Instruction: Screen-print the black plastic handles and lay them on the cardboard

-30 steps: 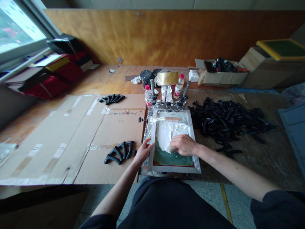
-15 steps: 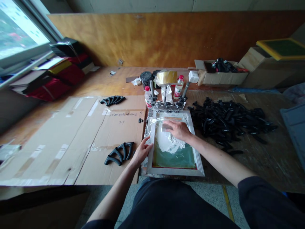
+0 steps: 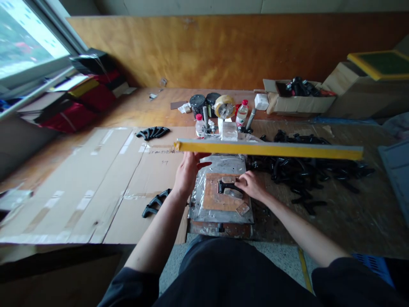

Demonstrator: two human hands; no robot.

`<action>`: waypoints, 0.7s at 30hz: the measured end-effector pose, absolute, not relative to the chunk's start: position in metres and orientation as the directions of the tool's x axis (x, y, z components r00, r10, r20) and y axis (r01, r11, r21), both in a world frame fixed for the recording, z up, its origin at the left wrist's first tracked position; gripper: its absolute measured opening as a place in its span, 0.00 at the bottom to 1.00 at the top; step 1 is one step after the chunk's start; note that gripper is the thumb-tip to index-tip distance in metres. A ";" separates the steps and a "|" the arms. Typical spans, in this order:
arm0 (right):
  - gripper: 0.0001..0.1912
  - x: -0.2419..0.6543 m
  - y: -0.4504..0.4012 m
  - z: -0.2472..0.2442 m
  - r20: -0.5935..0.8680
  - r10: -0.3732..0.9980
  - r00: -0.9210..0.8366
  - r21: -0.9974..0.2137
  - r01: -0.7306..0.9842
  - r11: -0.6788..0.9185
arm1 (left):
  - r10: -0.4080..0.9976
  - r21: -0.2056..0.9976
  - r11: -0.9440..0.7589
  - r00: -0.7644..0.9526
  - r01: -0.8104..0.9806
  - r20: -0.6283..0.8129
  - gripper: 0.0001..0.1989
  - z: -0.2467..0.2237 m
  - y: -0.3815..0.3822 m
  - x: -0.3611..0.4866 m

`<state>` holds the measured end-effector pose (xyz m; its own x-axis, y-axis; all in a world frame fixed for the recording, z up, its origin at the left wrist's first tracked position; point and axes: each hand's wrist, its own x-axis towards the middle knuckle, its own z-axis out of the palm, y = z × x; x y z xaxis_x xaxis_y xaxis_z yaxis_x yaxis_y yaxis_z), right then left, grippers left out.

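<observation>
Pinching the black plastic part on the brown board with my right hand, my left hand open under the yellow bar; a slip there could drop the bar and knock the part askew.

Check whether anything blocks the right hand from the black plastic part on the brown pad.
Nothing visible does: the right hand is at the black plastic part. The raised yellow-edged frame crosses farther up, not between them.

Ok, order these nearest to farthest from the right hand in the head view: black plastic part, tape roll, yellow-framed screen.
1. Black plastic part, left of the right hand
2. Tape roll, back centre
3. Yellow-framed screen, far back right
</observation>
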<state>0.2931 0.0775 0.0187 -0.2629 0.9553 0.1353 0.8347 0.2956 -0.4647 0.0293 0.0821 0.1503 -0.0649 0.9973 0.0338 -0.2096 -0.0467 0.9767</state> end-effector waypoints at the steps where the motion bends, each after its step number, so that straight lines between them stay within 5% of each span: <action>1: 0.13 0.279 0.071 0.012 0.115 0.943 -0.313 -0.395 0.856 0.333 | 0.997 0.961 -0.040 -0.069 -0.274 0.021 0.27 0.149 0.082 0.031; 4: 0.09 0.247 0.059 0.007 -0.021 0.953 -0.302 -0.276 0.918 0.284 | 0.981 0.924 0.137 -0.077 -0.357 -0.176 0.27 0.125 0.060 0.042; 8: 0.10 0.217 0.036 0.021 -0.015 0.971 -0.240 -0.355 0.909 0.219 | 0.757 0.685 0.652 0.228 -0.326 -0.612 0.27 0.071 0.005 0.066; 13: 0.10 0.223 0.023 0.029 0.195 0.782 -0.592 -0.369 0.694 0.618 | 0.762 0.673 0.588 0.030 -0.449 -0.647 0.18 0.035 -0.027 0.047; 15: 0.10 0.264 0.042 0.026 0.156 0.875 -0.459 -0.308 0.819 0.484 | 0.759 0.750 0.539 -0.164 -0.383 -0.630 0.18 0.021 -0.031 0.006; 17: 0.12 0.317 0.068 0.018 0.080 0.985 -0.154 -0.165 0.972 0.166 | 0.690 0.785 0.546 -0.375 -0.293 -0.619 0.18 0.000 -0.040 -0.046; 21: 0.14 0.403 0.108 -0.005 -0.138 0.981 0.137 0.019 0.991 -0.136 | 0.459 0.661 0.734 -0.602 -0.156 -0.653 0.20 -0.046 -0.062 -0.132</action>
<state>0.4026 0.1081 -0.0051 0.1370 0.9809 -0.1381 0.9906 -0.1356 0.0191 -0.1318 -0.0618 -0.0464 -0.6022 0.4593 -0.6530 -0.1561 0.7344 0.6605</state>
